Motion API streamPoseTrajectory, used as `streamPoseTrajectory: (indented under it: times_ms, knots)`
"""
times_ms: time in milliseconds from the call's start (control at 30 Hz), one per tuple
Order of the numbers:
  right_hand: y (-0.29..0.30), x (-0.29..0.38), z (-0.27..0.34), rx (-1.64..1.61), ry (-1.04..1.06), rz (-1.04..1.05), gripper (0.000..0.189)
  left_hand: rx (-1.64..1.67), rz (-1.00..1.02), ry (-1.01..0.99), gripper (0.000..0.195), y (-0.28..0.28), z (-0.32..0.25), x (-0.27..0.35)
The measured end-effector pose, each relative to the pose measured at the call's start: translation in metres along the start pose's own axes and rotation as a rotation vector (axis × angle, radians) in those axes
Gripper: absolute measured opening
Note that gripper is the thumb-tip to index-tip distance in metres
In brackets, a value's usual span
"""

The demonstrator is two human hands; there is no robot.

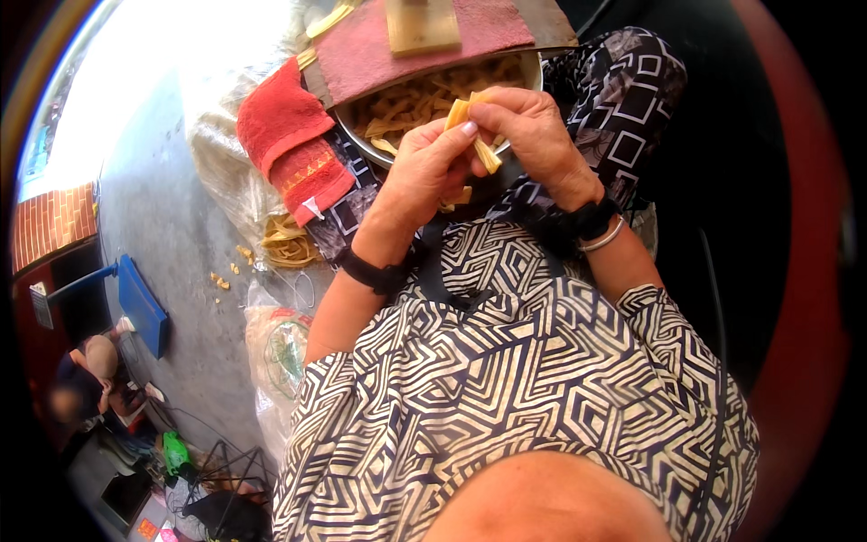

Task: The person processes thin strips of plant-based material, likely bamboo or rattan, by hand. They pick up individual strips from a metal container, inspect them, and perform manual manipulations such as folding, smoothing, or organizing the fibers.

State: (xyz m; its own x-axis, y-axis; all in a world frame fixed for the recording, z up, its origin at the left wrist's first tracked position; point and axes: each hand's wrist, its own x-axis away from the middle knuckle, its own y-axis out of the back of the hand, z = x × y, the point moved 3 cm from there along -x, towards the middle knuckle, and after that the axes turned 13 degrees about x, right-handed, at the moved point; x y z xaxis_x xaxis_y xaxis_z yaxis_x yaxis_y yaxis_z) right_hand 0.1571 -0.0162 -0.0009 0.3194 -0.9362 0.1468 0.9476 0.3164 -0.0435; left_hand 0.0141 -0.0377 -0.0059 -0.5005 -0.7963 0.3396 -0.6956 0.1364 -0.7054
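My left hand [433, 159] and my right hand [535, 132] meet over a round metal basin [376, 156]. Between their fingertips is a folded, ridged yellow strip [488, 156] of what looks like dried plant material. My left thumb presses on the fold, while my right thumb and forefinger pinch its upper end. Many similar yellowish strips [406, 105] fill the basin below. A wooden board [552, 24] covered by a pink cloth [352, 47] lies across the far part of the basin. On that cloth rests a wooden block [423, 27].
A red towel [284, 122] drapes over my left thigh. Left of it are a crumpled plastic sheet [223, 142], a bundle of strips [288, 244] and a printed sack [278, 345]. Scraps [220, 281] lie on the concrete floor. Another person [88, 379] sits beyond a blue panel [142, 305].
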Motion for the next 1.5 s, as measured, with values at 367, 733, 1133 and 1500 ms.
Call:
streamPoseTrajectory:
  times_ms: [367,733,1133,1500]
  knots:
    - [-0.012,-0.014,0.041,1.09,0.81,-0.309,0.027,-0.449,-0.116,-0.064,0.021,0.009,-0.01,-0.004]
    - [0.026,-0.018,0.024,0.494,0.071,0.19,0.018,-0.606,-0.141,-0.209,0.023,0.021,-0.072,-0.018]
    - [0.008,-0.023,0.028,0.379,0.436,-0.299,0.023,0.145,0.085,0.042,0.016,-0.025,-0.032,-0.009]
    - [0.008,-0.015,0.028,0.814,0.645,-0.453,0.013,-0.165,0.046,0.105,0.011,-0.005,-0.019,-0.01]
